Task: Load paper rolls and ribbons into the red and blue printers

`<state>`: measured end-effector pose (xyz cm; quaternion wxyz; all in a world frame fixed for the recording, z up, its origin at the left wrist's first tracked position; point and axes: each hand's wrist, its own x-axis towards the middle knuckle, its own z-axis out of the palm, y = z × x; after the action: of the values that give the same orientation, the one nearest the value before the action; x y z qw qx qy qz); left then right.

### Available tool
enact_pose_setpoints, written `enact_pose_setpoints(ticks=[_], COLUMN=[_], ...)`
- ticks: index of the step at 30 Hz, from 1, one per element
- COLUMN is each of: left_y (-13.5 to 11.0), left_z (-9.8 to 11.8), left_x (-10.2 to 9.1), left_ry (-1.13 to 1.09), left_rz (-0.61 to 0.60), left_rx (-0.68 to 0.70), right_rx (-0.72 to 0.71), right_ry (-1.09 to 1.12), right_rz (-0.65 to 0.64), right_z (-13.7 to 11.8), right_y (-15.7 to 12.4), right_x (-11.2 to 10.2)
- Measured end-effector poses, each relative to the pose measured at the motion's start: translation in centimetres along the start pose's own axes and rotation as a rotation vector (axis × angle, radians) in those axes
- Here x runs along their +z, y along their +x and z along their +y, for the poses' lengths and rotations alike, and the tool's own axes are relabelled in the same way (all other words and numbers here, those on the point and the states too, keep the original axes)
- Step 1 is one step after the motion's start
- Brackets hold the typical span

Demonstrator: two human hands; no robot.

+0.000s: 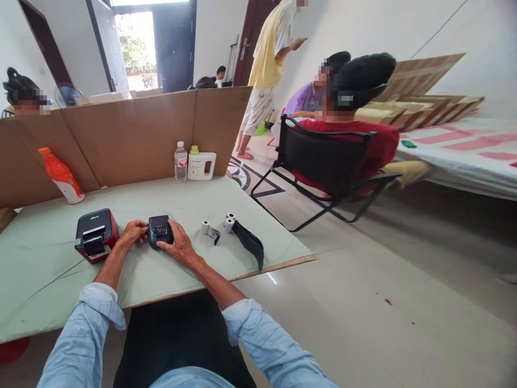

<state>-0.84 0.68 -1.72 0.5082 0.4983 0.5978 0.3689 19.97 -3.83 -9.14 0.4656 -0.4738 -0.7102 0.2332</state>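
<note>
A small black printer-like device (160, 229) lies on the pale green table (48, 269) in front of me. My left hand (132, 233) grips its left side with curled fingers. My right hand (176, 243) wraps over its right side and front edge. Left of them stands a red and black label printer (96, 234). To the right lie small white paper rolls (207, 227) and a roll with a long black strip (249, 242) trailing toward the table edge.
An orange bottle (61, 175) leans against the cardboard wall (133, 134) at the back left. A clear water bottle (180, 161) and a white jug (201, 164) stand at the back. A person in red sits in a black folding chair (323, 167) to the right; others are behind.
</note>
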Motion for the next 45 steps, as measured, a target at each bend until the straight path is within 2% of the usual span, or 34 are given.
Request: enact_pose_setpoints(ticks=[9, 27, 35, 45], left_y=[0.3, 0.9, 0.2, -0.3], left_z=[0.5, 0.8, 1.4, 1.8], left_x=[-0.2, 0.5, 1.0, 0.9], left_ry=[0.004, 0.118, 0.167, 0.167], left_rz=[-0.008, 0.05, 0.083, 0.06], left_rx=[-0.054, -0.13, -0.111, -0.099], right_rx=[0.01, 0.037, 0.054, 0.043], right_ry=[-0.008, -0.013, -0.022, -0.032], right_rz=[-0.017, -0.041, -0.043, -0.039], right_z=[-0.7, 0.0, -0.1, 0.0], right_y=[0.0, -0.4, -0.2, -0.2], right_x=[-0.3, -0.5, -0.5, -0.5])
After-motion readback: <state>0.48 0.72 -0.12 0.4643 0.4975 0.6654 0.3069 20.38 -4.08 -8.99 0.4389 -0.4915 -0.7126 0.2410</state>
